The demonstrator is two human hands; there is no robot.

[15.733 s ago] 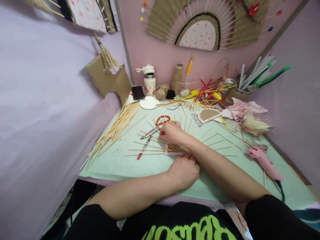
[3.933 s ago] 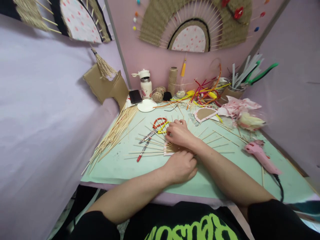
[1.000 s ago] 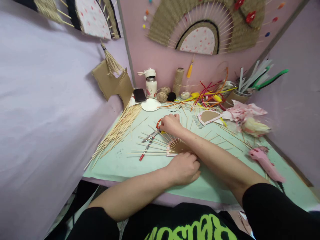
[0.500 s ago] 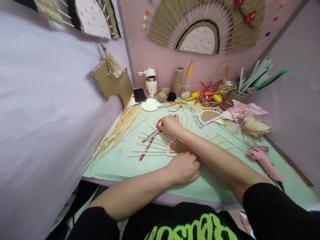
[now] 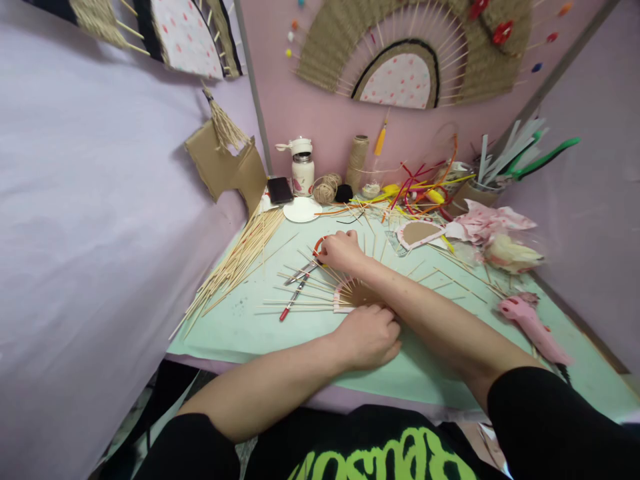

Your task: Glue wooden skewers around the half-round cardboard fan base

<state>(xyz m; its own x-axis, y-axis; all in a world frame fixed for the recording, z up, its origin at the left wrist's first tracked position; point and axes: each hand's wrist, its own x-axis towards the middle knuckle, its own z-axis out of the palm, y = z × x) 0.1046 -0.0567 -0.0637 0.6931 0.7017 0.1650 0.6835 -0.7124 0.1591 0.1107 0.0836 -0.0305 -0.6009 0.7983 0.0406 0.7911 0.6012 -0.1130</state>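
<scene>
A half-round cardboard fan base (image 5: 345,295) with a pink-and-white rim lies on the table, thin wooden sticks (image 5: 295,303) radiating from it. At its near edge my left hand (image 5: 369,337) is closed, fingers curled against the cardboard; the fingertips are hidden. My right hand (image 5: 343,251) reaches across beyond the base, its fingers pinched at the outer ends of some sticks, which run under it. Orange-handled scissors (image 5: 305,271) lie beside that hand, partly covered by it. A red-capped pen (image 5: 293,303) rests just left of the base.
Loose sticks (image 5: 235,260) are piled at the left. Bottle (image 5: 303,175), twine ball (image 5: 326,189), twine spool (image 5: 357,163) and coloured pipe cleaners (image 5: 415,187) stand or lie along the back. On the right are a rimmed cardboard piece (image 5: 419,233) and a pink glue gun (image 5: 533,327).
</scene>
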